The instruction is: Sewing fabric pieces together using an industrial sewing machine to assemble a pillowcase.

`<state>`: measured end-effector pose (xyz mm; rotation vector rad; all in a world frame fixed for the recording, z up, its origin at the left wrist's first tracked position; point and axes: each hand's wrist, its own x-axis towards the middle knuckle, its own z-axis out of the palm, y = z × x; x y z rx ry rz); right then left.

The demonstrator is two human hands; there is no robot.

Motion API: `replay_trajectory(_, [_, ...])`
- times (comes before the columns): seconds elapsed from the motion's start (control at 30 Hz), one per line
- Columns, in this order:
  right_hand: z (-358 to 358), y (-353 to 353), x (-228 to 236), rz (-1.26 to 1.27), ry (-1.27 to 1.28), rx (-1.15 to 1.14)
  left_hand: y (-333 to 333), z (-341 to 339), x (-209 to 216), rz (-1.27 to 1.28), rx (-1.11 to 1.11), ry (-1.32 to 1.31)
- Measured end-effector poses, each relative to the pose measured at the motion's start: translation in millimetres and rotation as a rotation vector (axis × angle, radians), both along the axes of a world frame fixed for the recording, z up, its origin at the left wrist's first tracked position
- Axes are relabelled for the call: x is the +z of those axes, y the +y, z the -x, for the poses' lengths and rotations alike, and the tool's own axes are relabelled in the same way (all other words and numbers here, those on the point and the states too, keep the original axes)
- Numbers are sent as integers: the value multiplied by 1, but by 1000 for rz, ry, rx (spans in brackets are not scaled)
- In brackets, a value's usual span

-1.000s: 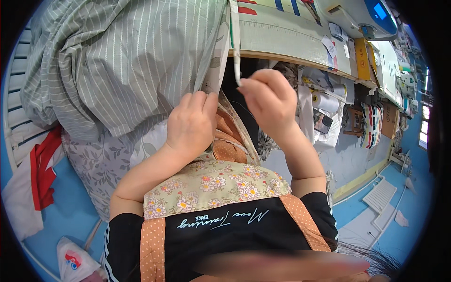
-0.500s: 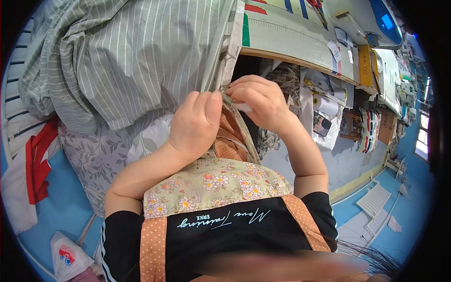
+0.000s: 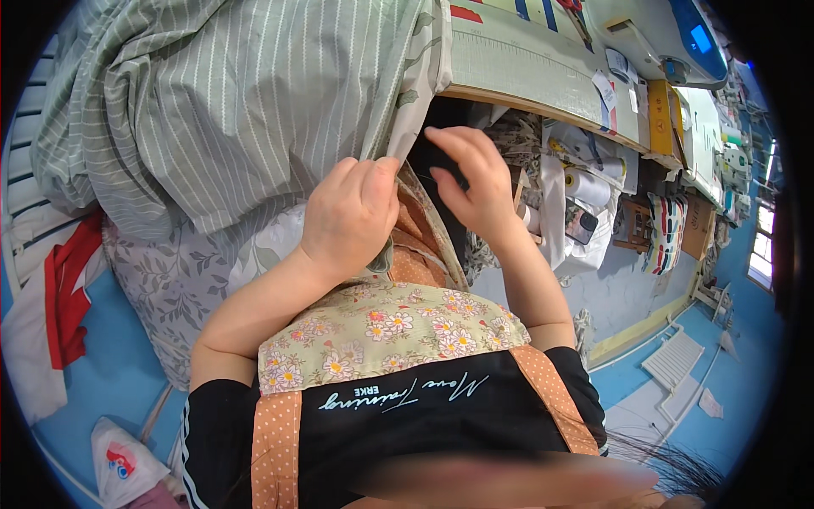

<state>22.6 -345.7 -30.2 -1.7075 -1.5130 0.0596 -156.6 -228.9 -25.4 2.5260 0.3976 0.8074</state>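
A large grey-green striped fabric [image 3: 246, 110] with a pale leaf-print side [image 3: 422, 89] is bunched over the table and hangs toward my lap. My left hand [image 3: 352, 216] pinches its edge, fingers closed on the cloth. Just to the right, my right hand [image 3: 475, 182] is off the cloth, thumb and fingers apart, with nothing visible in it. Below the hands lie the floral apron [image 3: 381, 335] I wear and its orange dotted part [image 3: 415, 267].
A sewing machine [image 3: 661, 34] stands at the far right of the worktable [image 3: 526, 72], near red-handled scissors [image 3: 577, 19]. Under the tabletop are thread cones [image 3: 587, 187], a phone [image 3: 581, 225] and fabric scraps. Red-and-white cloth [image 3: 68, 297] lies at left.
My right hand has let go of the fabric edge, and its fingers have spread as it moved slightly right. My left hand keeps its pinch on the cloth.
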Motion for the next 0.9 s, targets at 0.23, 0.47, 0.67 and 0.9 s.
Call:
replay_trajectory(0.23, [33,12,-7,26,520,-290,2,4,-1,-80,-43,44])
replay_trajectory(0.47, [28,25,-3,427,1017,-212,-12,2,10,-38,9,59])
replay_trajectory(0.67, [30,19,-11,174,1621,-155,-7,11,3,-10,63,92])
replay_trajectory(0.9, [38,13,-15,110,1362,-194,3,15,-5,-59,-49,39])
